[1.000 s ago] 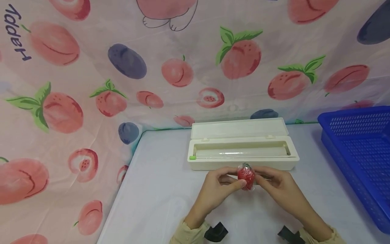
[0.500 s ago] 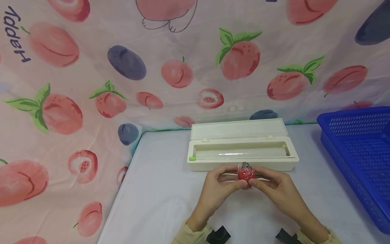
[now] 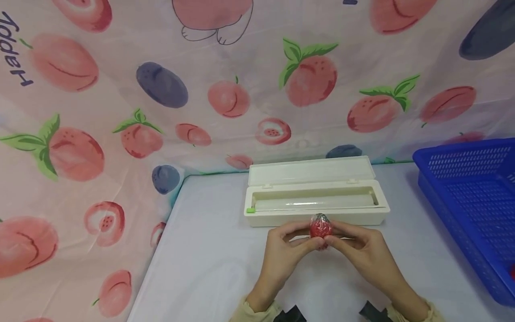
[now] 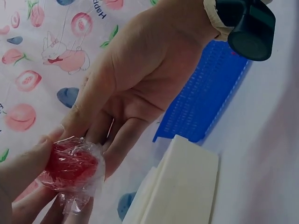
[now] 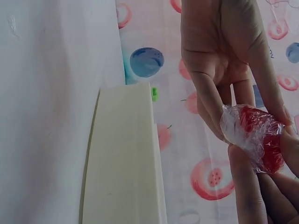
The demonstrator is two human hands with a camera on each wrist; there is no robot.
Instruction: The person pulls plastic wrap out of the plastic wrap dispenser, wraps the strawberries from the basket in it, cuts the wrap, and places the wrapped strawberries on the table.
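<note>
A strawberry [image 3: 320,226], wrapped in clear plastic film, is held up between both hands just in front of the white box. My left hand [image 3: 283,252] pinches its left side, the thumb low on the near face. From the other side my right hand [image 3: 364,255] grips it too, with the two thumb tips close together. In the left wrist view the bunched film [image 4: 77,201] sticks out at one end of the red strawberry. The right wrist view shows loose, crinkled film [image 5: 238,128] around it. Fingers behind the strawberry are partly hidden.
Behind the hands stands a long cream-white cling film box [image 3: 315,219], its lid [image 3: 310,172] raised, with a green slider [image 3: 251,210] at the left. A blue perforated basket [image 3: 454,232] sits at the right, a red item [image 3: 512,272] at its cut-off edge. Fruit-print cloth hangs behind.
The right thumb has come in from the strawberry's right side to its near face, beside the left thumb. The head view has shifted slightly, bringing a red item in the basket into sight.
</note>
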